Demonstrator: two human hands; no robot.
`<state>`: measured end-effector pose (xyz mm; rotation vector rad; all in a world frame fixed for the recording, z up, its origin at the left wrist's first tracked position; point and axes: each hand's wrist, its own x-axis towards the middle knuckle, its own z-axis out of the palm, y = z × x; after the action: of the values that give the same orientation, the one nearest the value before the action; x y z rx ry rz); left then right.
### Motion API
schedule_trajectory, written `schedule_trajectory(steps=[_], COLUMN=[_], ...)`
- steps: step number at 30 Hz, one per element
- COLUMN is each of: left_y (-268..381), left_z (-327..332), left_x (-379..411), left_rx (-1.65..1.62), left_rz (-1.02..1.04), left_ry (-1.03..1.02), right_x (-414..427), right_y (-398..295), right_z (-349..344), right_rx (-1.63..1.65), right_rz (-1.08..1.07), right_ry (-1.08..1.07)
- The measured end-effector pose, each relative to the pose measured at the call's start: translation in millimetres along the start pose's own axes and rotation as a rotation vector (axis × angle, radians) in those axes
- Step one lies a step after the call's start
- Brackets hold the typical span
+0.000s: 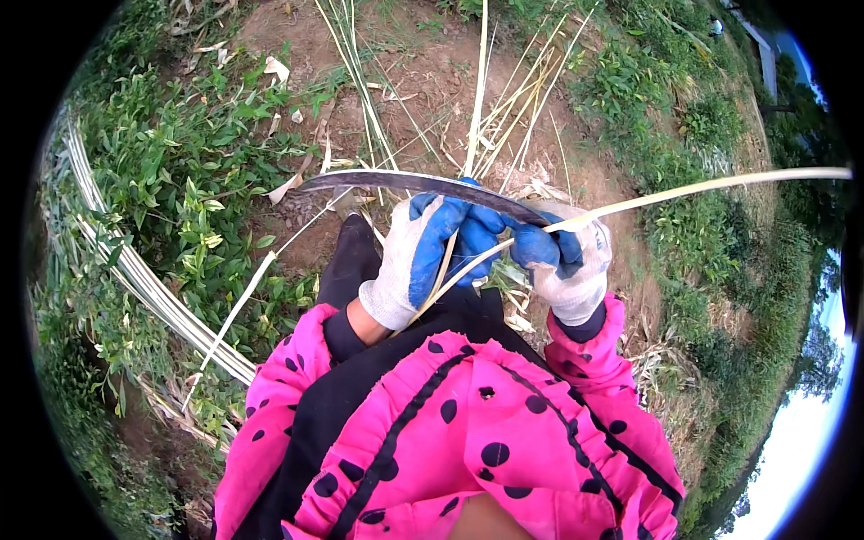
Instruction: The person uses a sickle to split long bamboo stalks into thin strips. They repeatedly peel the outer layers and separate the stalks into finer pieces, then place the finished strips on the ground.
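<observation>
My left hand (424, 253), in a white knit glove with blue coating, is closed around a pale split stalk (476, 101) that runs away from me over the soil. My right hand (567, 263), gloved the same way, grips a curved blade like a sickle's (405, 181); its handle is hidden in the fist. The blade reaches left across the top of my left hand. A second pale strip (702, 186) extends from the right rim past my right hand and down beneath my left wrist. Whether it joins the held stalk cannot be seen.
Thin stalks lie on the bare soil ahead (364, 101) and just right of them (533, 101). A bundle of long pale strips (155, 297) curves along my left over leafy plants (182, 182). My dark boot (347, 253) stands left of centre. Dry husks (520, 310) litter the ground.
</observation>
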<state>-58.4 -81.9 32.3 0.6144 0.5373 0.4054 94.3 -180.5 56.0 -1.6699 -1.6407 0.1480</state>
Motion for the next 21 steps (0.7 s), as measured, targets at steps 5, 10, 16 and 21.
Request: schedule_trajectory(steps=[5,10,16,21], left_y=[1.6,11.8,32.7,17.7], left_z=[-7.8,-8.9,1.2,18.0], left_x=[4.0,27.9,59.0,81.3], left_rx=[0.101,0.018,-0.071,-0.146], left_rz=[0.080,0.090,0.034,0.064], left_ry=[0.046,0.030,-0.248,-0.157], right_x=[2.1,-1.8,27.9,22.3], right_y=[-7.1,-9.5,-15.6,-19.2], right_z=[4.2,18.7,-7.8,17.9], right_rx=[0.410,0.288,0.568,0.539], right_rz=[0.318,0.225,0.375,0.254], right_ry=[-0.140,0.144,0.372,-0.125])
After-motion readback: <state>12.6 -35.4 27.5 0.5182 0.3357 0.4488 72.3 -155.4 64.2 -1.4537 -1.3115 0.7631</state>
